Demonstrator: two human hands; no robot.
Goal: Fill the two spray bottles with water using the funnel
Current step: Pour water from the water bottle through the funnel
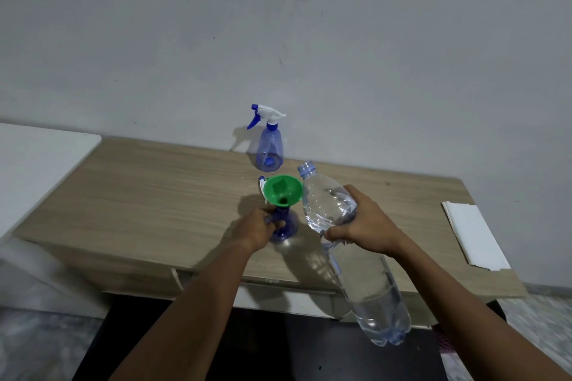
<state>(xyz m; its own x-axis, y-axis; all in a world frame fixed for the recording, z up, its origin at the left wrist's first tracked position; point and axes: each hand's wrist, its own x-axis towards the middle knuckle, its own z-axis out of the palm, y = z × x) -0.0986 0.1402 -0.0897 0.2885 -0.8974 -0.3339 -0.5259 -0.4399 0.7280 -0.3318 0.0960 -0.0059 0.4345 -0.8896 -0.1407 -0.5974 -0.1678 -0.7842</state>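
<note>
R hand (362, 223) clamped round the mid-body of the water bottle (368, 284). Bottle uncapped and tilted, mouth just beside funnel (283, 190) rim. No stream seen. L hand (260, 227) grips neck of near spray bottle (288, 230) on table (139, 195), funnel seated in it. Far spray bottle (268, 148) at back edge, trigger head (267, 113) on. We judge fill no. 1 is abt to start. Next: mouth over funnel, slow tilt.

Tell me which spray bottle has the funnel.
The near spray bottle, held by the left hand, carries the green funnel; the far spray bottle wears its trigger head.
</note>
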